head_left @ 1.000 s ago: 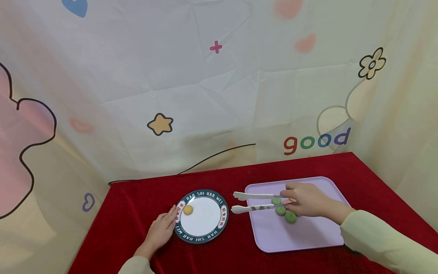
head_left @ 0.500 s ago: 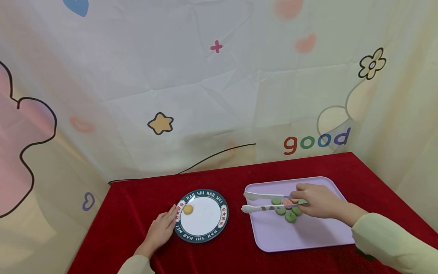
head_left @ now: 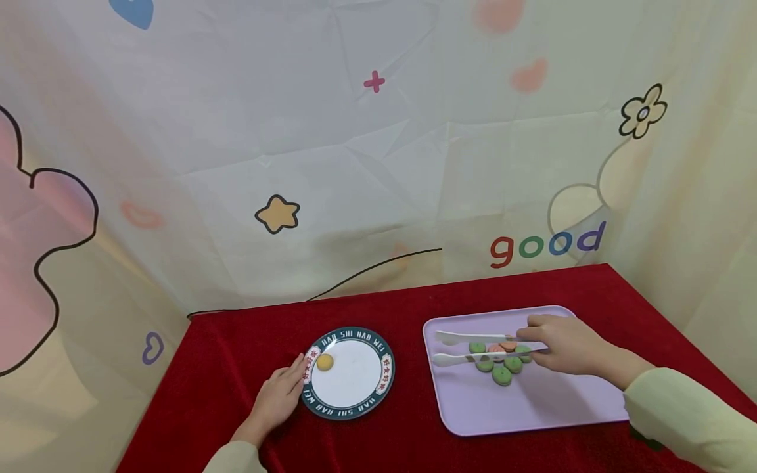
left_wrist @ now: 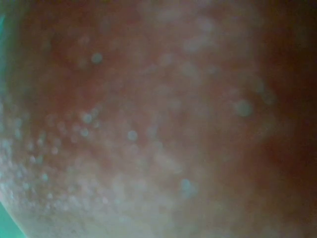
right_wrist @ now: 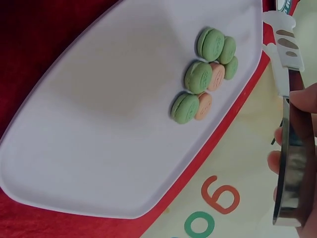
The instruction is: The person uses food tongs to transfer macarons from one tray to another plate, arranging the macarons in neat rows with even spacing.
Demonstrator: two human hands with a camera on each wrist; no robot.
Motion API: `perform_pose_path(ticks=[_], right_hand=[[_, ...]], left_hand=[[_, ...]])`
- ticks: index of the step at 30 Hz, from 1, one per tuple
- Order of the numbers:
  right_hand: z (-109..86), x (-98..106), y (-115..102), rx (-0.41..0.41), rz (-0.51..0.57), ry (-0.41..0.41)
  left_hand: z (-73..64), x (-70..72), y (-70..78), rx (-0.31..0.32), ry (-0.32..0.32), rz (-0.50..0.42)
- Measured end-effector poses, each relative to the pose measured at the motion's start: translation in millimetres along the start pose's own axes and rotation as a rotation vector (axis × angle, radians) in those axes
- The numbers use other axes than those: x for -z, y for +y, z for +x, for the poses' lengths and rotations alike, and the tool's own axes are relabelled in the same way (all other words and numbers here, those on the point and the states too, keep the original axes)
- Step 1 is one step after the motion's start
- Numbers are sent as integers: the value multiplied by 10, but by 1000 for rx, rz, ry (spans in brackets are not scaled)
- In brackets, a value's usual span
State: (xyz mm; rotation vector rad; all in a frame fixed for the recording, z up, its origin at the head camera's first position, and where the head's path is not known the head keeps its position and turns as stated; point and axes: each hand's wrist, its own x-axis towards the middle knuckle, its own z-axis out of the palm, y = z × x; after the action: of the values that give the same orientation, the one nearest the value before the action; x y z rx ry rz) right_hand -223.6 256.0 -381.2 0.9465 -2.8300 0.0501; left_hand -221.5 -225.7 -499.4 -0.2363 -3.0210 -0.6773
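Note:
In the head view my right hand [head_left: 564, 345] grips a pair of tongs [head_left: 460, 359] with white tips and a metal handle. Their tips are apart, with nothing held between them, and point left over the lilac tray [head_left: 503, 414]. Green macarons [right_wrist: 186, 108] and two pink macarons [right_wrist: 216, 76] lie clustered on that tray; the tongs overlap some of them in the head view. My left hand [head_left: 279, 394] rests with extended fingers at the left rim of a round plate [head_left: 355, 384]. A yellow macaron [head_left: 324, 362] sits on the plate's left side.
A red cloth [head_left: 408, 427] covers the table under plate and tray. Behind it hangs a pale printed curtain [head_left: 355, 164] reaching down to the table's back edge. The left wrist view is blurred and filled by a close surface.
My right hand has moved right with the tongs, drawing their tips from left of the tray to over it and uncovering more macarons. The left hand and plate stay put.

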Motion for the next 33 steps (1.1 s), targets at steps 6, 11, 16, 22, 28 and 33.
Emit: perform_pose_path(ticks=[6, 11, 16, 22, 28, 33], right_hand=[[-49, -13, 74, -31, 4, -6], [-90, -16, 133, -66, 19, -26], [-137, -13, 188, -68, 5, -11], [-168, -17, 253, -89, 2, -23], [-191, 6, 294, -110, 6, -26], [-203, -1, 328, -122, 7, -37]], left_hand=[[-8, 9, 4, -4, 6, -6], [-5, 5, 12, 3, -1, -7], [-6, 3, 14, 7, -3, 2], [-12, 4, 5, 6, -4, -14], [-13, -11, -13, 5, 3, -12], [-4, -17, -23, 13, 2, -16]])
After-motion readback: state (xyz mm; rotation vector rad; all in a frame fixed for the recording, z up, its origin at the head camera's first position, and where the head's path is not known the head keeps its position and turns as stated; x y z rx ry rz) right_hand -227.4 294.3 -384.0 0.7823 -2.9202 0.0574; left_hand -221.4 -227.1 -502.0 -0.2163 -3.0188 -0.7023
